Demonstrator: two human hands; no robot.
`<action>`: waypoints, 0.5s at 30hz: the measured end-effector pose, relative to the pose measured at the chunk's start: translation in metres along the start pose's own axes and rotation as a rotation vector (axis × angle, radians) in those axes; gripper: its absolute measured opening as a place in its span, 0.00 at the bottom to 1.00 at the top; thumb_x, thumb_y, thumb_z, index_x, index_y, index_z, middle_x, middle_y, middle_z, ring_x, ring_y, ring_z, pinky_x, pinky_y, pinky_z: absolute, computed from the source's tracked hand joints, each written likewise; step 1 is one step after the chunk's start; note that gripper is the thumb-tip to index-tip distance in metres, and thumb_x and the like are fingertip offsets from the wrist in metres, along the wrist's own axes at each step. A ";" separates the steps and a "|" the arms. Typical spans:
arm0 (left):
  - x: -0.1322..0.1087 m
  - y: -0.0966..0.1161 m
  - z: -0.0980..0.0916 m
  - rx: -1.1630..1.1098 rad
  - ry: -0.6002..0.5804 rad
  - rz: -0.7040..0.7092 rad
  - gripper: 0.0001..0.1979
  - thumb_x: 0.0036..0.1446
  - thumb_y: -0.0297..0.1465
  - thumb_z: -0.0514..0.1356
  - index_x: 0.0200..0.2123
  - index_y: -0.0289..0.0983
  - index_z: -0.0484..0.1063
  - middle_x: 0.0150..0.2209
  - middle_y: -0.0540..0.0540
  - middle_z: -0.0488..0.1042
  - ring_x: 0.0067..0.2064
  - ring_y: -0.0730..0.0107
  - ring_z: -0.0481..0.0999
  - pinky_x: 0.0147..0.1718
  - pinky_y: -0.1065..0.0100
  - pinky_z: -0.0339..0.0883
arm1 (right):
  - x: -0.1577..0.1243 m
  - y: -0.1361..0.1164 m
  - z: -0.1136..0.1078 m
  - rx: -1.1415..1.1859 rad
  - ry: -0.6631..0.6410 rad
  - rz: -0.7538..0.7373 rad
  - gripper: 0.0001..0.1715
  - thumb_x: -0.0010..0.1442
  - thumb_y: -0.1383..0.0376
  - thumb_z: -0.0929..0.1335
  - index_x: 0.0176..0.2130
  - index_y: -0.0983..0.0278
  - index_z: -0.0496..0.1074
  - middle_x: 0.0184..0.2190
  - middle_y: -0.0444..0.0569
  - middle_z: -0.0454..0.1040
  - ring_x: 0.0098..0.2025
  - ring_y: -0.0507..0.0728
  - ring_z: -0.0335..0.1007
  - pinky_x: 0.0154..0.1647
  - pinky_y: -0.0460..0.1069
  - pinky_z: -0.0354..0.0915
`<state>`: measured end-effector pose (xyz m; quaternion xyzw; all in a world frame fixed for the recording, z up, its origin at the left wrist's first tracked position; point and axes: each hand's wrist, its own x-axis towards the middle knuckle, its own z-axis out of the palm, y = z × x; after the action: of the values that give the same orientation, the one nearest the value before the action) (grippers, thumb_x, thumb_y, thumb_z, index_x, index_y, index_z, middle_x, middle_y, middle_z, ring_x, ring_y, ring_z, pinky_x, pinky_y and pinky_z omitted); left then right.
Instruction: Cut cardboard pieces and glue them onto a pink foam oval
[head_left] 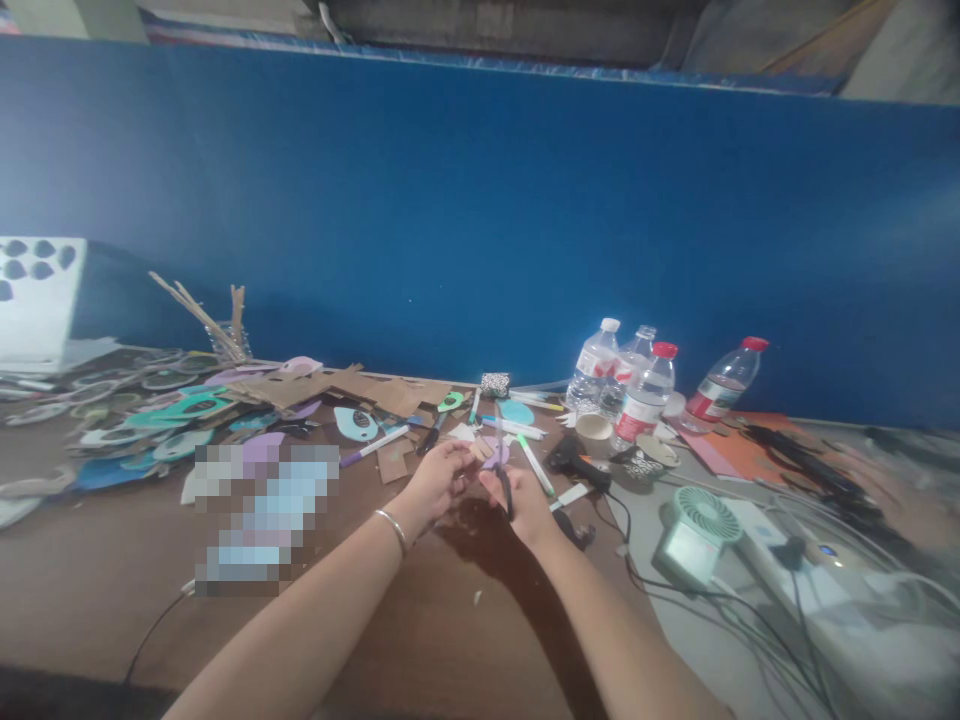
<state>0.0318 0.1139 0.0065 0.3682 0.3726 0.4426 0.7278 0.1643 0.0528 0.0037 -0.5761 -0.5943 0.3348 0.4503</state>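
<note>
Above a cluttered brown table (420, 640), a person's right hand (527, 508) grips dark-handled scissors (508, 492), blades pointing away, just beside the curled left hand (439, 485), its hold too blurred to tell, in apparent fine trimming that calls for steady fingers.

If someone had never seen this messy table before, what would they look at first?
Probably the big blue panel behind the table, because it fills so much of the picture. In front, near the middle, the right hand holds scissors close to the left hand. Colourful cut-out shapes lie heaped on the left, and four plastic bottles are grouped on the right.
</note>
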 end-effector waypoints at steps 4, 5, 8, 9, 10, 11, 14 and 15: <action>0.004 0.000 -0.004 0.145 -0.036 0.058 0.10 0.39 0.25 0.63 0.29 0.34 0.68 0.25 0.49 0.72 0.25 0.77 0.72 0.25 0.76 0.64 | 0.004 0.006 -0.001 -0.017 0.308 0.034 0.19 0.47 0.53 0.67 0.30 0.67 0.72 0.23 0.47 0.73 0.27 0.56 0.68 0.29 0.47 0.61; 0.004 -0.001 -0.004 0.201 -0.067 0.053 0.10 0.38 0.25 0.63 0.29 0.34 0.69 0.25 0.49 0.72 0.24 0.77 0.71 0.23 0.76 0.63 | 0.005 0.008 -0.001 -0.017 0.294 0.044 0.18 0.47 0.54 0.68 0.30 0.67 0.73 0.23 0.47 0.74 0.28 0.57 0.68 0.29 0.48 0.61; 0.001 -0.004 0.001 0.295 -0.153 0.027 0.10 0.39 0.26 0.63 0.29 0.33 0.71 0.22 0.49 0.71 0.20 0.78 0.68 0.19 0.76 0.58 | 0.009 0.015 -0.001 0.028 0.215 0.054 0.17 0.45 0.57 0.68 0.29 0.69 0.74 0.22 0.48 0.74 0.27 0.57 0.69 0.29 0.48 0.61; -0.001 -0.004 0.003 0.298 -0.165 0.024 0.08 0.40 0.28 0.62 0.28 0.33 0.71 0.20 0.50 0.69 0.18 0.79 0.65 0.17 0.77 0.56 | 0.010 0.017 -0.001 0.052 0.211 0.050 0.16 0.45 0.58 0.68 0.29 0.69 0.75 0.22 0.48 0.74 0.27 0.58 0.69 0.28 0.48 0.61; -0.003 -0.004 0.005 0.303 -0.175 0.025 0.07 0.42 0.30 0.62 0.28 0.33 0.71 0.17 0.52 0.66 0.17 0.80 0.62 0.15 0.78 0.53 | 0.011 0.018 -0.001 0.075 0.217 0.047 0.16 0.45 0.58 0.68 0.29 0.70 0.75 0.22 0.48 0.74 0.27 0.57 0.69 0.28 0.48 0.61; -0.005 -0.003 0.007 0.320 -0.185 0.030 0.08 0.43 0.32 0.61 0.27 0.33 0.71 0.15 0.54 0.62 0.15 0.82 0.59 0.14 0.78 0.50 | 0.011 0.019 -0.001 0.091 0.227 0.048 0.16 0.46 0.58 0.68 0.29 0.70 0.75 0.21 0.48 0.74 0.26 0.57 0.68 0.27 0.48 0.61; -0.011 0.001 0.010 0.453 -0.208 0.069 0.10 0.45 0.37 0.61 0.26 0.34 0.69 0.13 0.56 0.57 0.13 0.84 0.52 0.11 0.78 0.41 | 0.010 0.017 -0.002 0.101 0.240 0.063 0.17 0.47 0.58 0.67 0.28 0.70 0.74 0.22 0.48 0.73 0.26 0.57 0.68 0.27 0.48 0.61; -0.011 0.003 0.010 0.493 -0.203 0.091 0.11 0.45 0.37 0.61 0.25 0.34 0.69 0.12 0.57 0.57 0.12 0.84 0.51 0.11 0.78 0.40 | 0.010 0.017 -0.002 0.100 0.247 0.070 0.17 0.46 0.57 0.67 0.28 0.70 0.74 0.21 0.48 0.73 0.26 0.57 0.67 0.27 0.48 0.60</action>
<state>0.0357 0.1025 0.0155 0.5934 0.3773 0.3315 0.6291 0.1736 0.0642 -0.0090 -0.6102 -0.4965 0.3060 0.5362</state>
